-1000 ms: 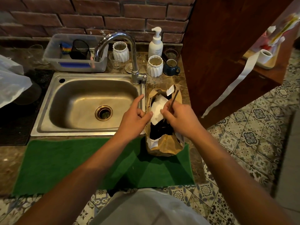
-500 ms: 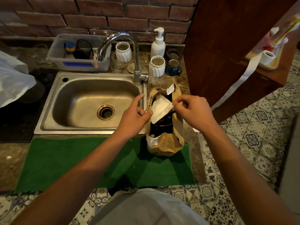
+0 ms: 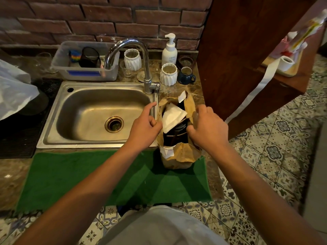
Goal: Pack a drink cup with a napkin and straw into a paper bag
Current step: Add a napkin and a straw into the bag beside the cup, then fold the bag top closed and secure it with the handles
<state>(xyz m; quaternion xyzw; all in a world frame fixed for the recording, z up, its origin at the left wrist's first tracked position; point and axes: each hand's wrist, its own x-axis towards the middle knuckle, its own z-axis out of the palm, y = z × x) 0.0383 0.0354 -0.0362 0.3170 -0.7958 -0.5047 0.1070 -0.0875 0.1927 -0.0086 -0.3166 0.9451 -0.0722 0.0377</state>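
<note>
A brown paper bag (image 3: 180, 156) stands open on the counter just right of the sink. Inside it sits a dark drink cup (image 3: 174, 137) with a white napkin (image 3: 172, 116) lying on top. A thin dark straw (image 3: 175, 137) runs down inside the bag beside the cup. My left hand (image 3: 144, 129) pinches the bag's left rim. My right hand (image 3: 208, 129) grips the bag's right rim, fingers curled over the paper.
A steel sink (image 3: 99, 114) with a tall tap (image 3: 134, 55) lies left of the bag. White cups, a blue mug (image 3: 185, 76) and a soap pump (image 3: 169, 50) stand behind it. A green mat (image 3: 88, 174) covers the front counter. A wooden cabinet (image 3: 247, 50) rises at right.
My right hand let go of the straw, which dropped into the bag, then moved to the bag's right rim and took hold. The left hand stayed on the left rim.
</note>
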